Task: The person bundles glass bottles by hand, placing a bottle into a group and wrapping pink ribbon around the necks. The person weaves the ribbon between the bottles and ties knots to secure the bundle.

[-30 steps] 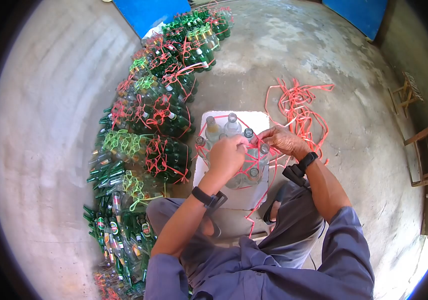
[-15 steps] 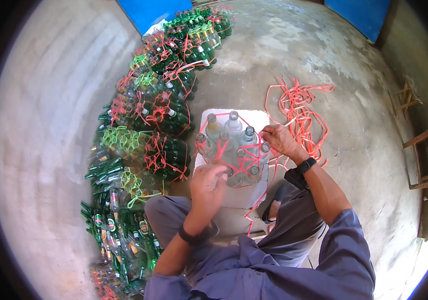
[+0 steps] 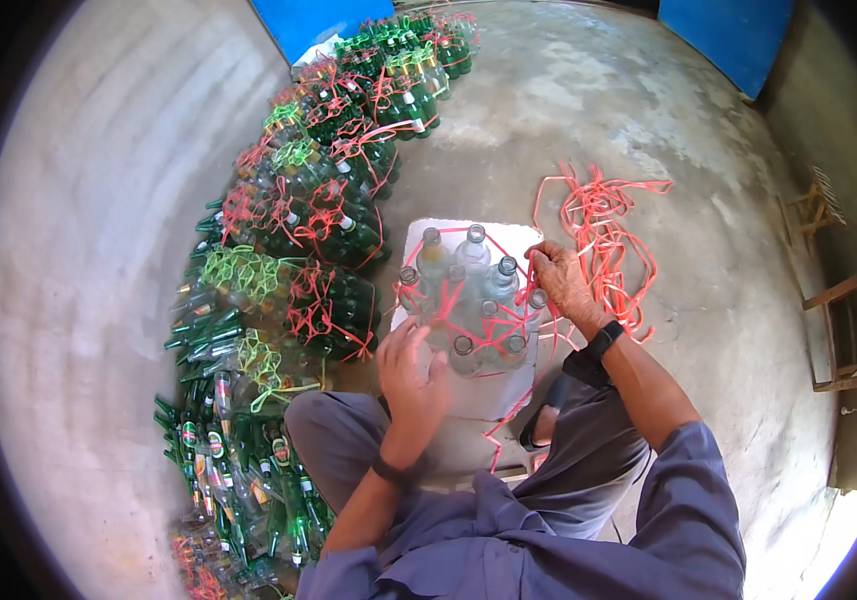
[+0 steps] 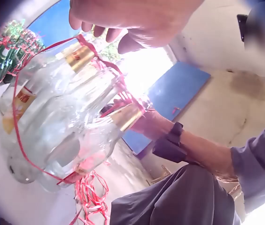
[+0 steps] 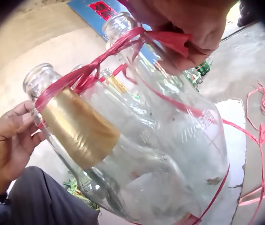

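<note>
A cluster of clear glass bottles (image 3: 474, 252) stands on a white block (image 3: 478, 400) before the person, bound low down by a loop of red plastic strap. More red strap (image 5: 99, 61) runs from neck to neck, and one neck carries gold foil (image 5: 81, 126). At the cluster's right side, the right hand (image 3: 560, 285) pinches a strap end close to a bottle neck. The left hand (image 3: 411, 375) is at the near left side, fingers loosely spread and holding nothing, its fingertips near the strapped necks. In the left wrist view, the left palm (image 4: 132, 21) shows above the bottles.
Many green and clear bottles, bundled with red and green strap (image 3: 248, 275), line the wall on the left. Loose green bottles (image 3: 248, 470) lie nearest. A tangle of red strap (image 3: 603, 215) is on the floor beyond the right hand. A wooden frame (image 3: 853, 330) stands far right.
The left hand has let go of the strap among the middle necks and drawn back to the near left side. The right hand has moved slightly up and outward, still pinching strap.
</note>
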Motion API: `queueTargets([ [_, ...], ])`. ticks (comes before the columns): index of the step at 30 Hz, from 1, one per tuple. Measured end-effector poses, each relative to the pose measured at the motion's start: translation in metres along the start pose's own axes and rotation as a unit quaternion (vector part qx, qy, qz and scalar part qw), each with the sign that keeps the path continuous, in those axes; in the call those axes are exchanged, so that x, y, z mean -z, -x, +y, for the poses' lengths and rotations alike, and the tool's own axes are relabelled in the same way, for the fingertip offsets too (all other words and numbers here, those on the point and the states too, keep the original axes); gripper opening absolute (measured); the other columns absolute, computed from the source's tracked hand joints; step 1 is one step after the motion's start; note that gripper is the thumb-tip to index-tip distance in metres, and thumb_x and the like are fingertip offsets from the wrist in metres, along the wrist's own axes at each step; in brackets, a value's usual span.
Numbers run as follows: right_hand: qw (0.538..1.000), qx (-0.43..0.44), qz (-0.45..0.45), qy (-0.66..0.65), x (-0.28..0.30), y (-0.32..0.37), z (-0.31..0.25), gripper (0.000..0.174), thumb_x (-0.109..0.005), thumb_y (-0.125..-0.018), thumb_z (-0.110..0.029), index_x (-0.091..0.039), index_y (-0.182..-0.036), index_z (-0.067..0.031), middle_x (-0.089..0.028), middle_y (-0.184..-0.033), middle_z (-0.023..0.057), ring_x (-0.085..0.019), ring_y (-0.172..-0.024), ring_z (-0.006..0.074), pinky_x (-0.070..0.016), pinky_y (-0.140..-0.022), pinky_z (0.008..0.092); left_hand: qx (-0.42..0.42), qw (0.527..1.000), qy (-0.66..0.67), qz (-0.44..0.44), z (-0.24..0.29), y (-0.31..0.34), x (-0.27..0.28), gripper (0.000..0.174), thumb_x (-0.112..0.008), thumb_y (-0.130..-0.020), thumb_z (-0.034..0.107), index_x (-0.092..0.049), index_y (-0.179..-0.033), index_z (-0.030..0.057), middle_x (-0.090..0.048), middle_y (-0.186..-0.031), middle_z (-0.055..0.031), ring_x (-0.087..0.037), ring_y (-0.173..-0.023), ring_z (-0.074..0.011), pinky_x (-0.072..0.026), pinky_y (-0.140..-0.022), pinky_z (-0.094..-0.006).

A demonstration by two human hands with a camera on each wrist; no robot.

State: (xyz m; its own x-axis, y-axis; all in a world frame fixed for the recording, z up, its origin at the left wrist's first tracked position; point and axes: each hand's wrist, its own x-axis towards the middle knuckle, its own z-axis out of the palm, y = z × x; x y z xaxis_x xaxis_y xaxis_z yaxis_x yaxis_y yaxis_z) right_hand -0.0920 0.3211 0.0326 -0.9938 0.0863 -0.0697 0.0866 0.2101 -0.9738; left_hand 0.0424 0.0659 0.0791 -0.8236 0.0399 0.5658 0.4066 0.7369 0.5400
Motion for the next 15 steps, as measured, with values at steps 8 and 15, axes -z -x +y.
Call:
queueTargets([
  [8,0.947,0.209,0.013,0.245,0.004,-0.011,0.010,0.021,-0.055,-0.095,-0.011,-0.071,-0.105,-0.0012,-0.066,-0.070,0.0186,-0.065,-0.061,0.0257,-0.0522,-0.062,0.0389,0.240,0.959,0.103,-0.110,-0.043,0.054,-0.024,0.073,-0.076,-0.081,0.007,-0.045,-0.146,0.0019,-0.058,-0.136,-0.0175,-0.056,-0.123,-0.0292,-0.0466,-0.099,-0.0406],
  [15,0.928,0.166,-0.067,0.327,0.001,-0.037,0.048,0.024,-0.059,-0.092,-0.013,-0.075,-0.108,-0.0069,-0.072,-0.094,0.0229,-0.069,-0.091,0.0408,-0.0552,-0.080,0.0467,0.326,0.913,0.206,-0.133,-0.045,0.061,-0.042,0.096,-0.080,-0.078,0.012,-0.026,-0.157,0.0046,-0.044,-0.152,-0.0202,-0.053,-0.129,-0.0303,-0.0480,-0.097,-0.0402],
])
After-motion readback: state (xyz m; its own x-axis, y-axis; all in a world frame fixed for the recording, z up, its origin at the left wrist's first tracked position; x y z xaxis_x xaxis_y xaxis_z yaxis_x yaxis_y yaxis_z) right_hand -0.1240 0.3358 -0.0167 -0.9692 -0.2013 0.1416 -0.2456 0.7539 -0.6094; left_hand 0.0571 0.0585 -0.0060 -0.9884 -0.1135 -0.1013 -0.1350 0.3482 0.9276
